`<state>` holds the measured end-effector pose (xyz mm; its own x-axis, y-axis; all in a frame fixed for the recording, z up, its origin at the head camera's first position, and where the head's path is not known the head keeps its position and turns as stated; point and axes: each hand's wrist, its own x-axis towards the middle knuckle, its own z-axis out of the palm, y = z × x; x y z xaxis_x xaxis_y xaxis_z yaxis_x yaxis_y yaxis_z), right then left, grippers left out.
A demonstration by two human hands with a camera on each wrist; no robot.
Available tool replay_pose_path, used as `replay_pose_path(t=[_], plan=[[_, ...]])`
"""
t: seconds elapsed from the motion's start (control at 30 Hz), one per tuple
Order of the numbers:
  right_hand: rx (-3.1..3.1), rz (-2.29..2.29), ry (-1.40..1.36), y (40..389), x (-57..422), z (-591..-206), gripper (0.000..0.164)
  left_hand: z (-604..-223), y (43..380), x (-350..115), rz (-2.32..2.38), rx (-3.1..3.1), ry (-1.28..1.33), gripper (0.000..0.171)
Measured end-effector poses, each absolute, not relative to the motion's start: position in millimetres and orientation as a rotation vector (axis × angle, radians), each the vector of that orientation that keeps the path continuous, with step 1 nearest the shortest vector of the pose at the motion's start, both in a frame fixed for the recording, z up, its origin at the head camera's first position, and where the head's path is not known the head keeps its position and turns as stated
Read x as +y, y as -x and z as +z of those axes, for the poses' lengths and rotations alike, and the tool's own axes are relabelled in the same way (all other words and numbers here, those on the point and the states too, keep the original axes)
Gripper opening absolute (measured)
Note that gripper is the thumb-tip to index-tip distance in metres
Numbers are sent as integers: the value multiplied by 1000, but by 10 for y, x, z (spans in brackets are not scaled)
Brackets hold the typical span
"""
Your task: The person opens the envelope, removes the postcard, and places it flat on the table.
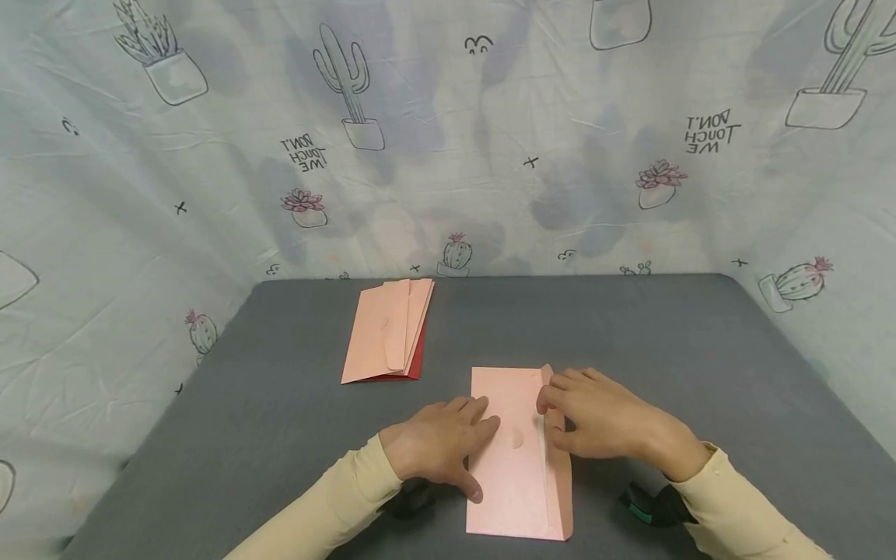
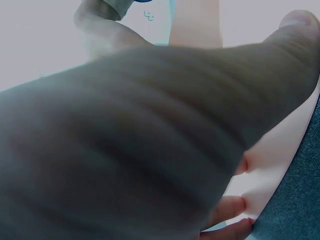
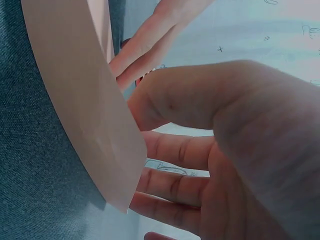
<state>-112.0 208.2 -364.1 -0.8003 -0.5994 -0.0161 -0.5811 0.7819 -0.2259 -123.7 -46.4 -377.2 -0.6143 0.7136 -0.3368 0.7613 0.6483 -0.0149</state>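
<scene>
A pale pink paper envelope [image 1: 507, 467] lies upright on the dark grey table in front of me, its long flap [image 1: 558, 490] along the right side. My left hand [image 1: 441, 443] rests on the envelope's left edge, thumb and fingers spread. In the left wrist view its thumb [image 2: 295, 35] and a few fingertips show against the pink paper. At the flap's upper part, my right hand [image 1: 602, 416] touches the paper with loosely bent fingers. Seen from the right wrist, the raised flap [image 3: 95, 110] covers some fingertips, and the thumb tip meets its edge.
Several folded pink envelopes [image 1: 378, 330] lie in a loose pile at the back left, with a red piece [image 1: 418, 358] showing beneath. A white cloth with cactus drawings [image 1: 455, 155] hangs behind and beside the grey table [image 1: 630, 327].
</scene>
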Motion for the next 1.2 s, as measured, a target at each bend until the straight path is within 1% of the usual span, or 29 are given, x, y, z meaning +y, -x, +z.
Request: replay_pose_path(t=[0.33, 0.8, 0.97, 1.2], plan=[[2880, -263, 926, 1130, 2088, -3657, 22, -3763, 1250, -470, -215, 2552, -1176, 96], [2868, -277, 814, 1125, 2034, -3703, 13, -3756, 1244, -479, -207, 2550, -1186, 94], [2883, -272, 784, 1124, 2005, -3746, 16, -3771, 1239, -491, -202, 2548, -1195, 95], [2905, -270, 699, 1117, 1982, -3769, 24, -3767, 1236, -489, -206, 2545, -1199, 94]])
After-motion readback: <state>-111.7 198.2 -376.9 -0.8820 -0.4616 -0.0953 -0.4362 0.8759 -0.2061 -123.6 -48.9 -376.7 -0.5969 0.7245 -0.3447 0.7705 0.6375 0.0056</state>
